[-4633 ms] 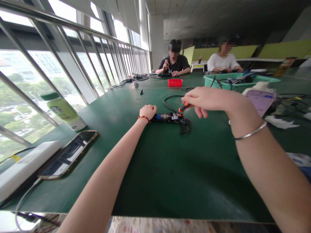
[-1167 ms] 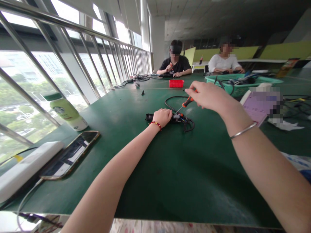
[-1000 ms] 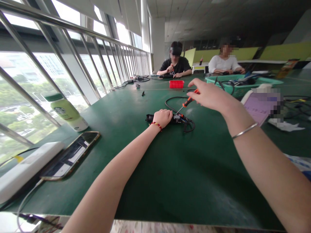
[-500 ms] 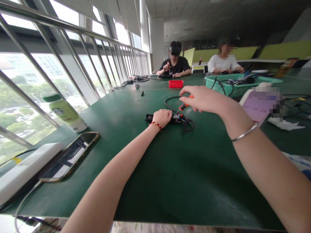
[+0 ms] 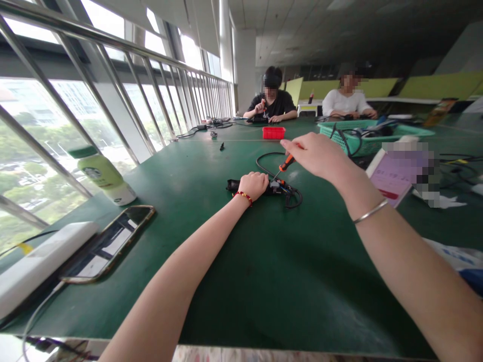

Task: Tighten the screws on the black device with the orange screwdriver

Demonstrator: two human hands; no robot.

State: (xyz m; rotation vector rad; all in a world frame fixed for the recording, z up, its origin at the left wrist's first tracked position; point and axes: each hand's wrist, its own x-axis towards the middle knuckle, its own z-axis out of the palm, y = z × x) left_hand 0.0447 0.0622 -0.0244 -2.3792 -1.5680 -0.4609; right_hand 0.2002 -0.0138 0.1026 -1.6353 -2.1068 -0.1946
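Note:
My left hand (image 5: 254, 184) is closed over a small black device (image 5: 232, 185) that lies on the green table (image 5: 264, 271). A black cable (image 5: 291, 196) coils off the device's right end. My right hand (image 5: 319, 153) pinches the orange-and-black handle of a screwdriver (image 5: 285, 163), held above the device. The screwdriver slants down to the left, and its tip meets the wired end of the device beside my left hand.
A phone (image 5: 108, 244), a white power bank (image 5: 39, 260) and a green-capped bottle (image 5: 101, 173) lie at the left edge by the railing. A red box (image 5: 273, 132), a teal basket (image 5: 372, 134) and a propped phone (image 5: 396, 173) stand further off. Two people sit at the far end.
My left hand moved from the device's left end to lie on top of it. My right hand has kept turning and shifting the screwdriver over the same spot.

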